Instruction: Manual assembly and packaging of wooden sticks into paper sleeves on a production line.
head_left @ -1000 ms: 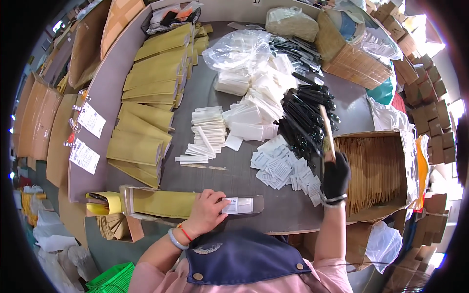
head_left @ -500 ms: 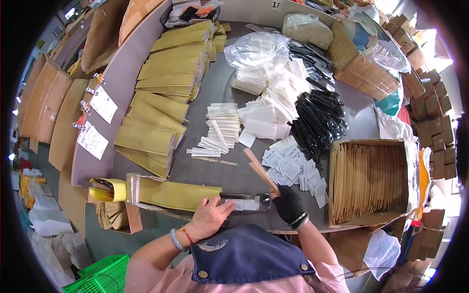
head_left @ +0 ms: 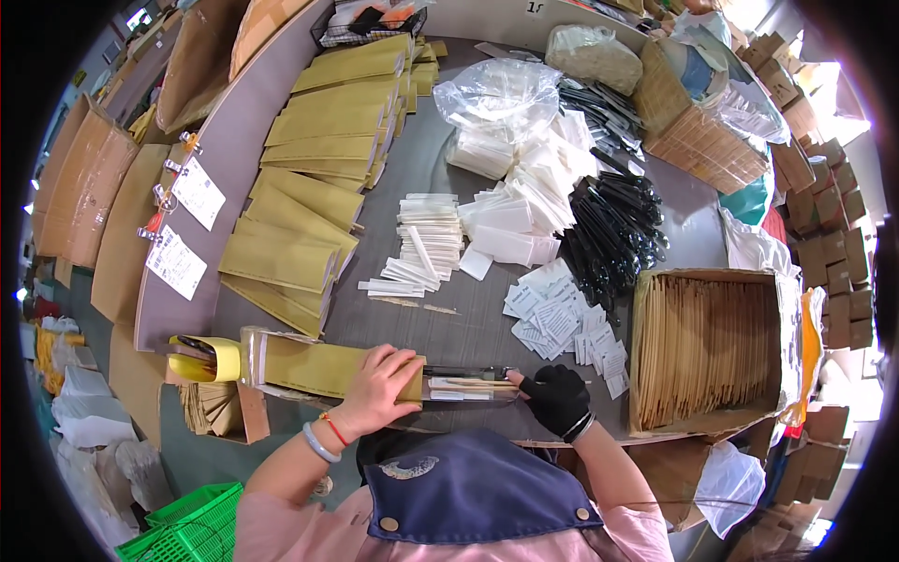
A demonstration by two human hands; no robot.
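My left hand grips the right end of a long mustard-brown paper sleeve, fingers over its far edge and thumb at its near edge. A narrow clear plastic pouch runs out of that end to the right. Inside it show slim wooden sticks, a white strip and something dark. My right hand, in a black glove with bare fingertips, pinches the pouch's right end. Its thumb and forefinger partly hide the stick tips.
Brown sleeves fan out at the left. Mid-table lie white packets, white paper pieces, printed slips and black wrapped utensils. A carton of brown sticks stands right. A yellow holder sits at the table's left edge.
My right hand has come down with the wooden sticks, which now lie in the clear pouch. My left hand has shifted slightly left and off the pouch, onto the sleeve's end.
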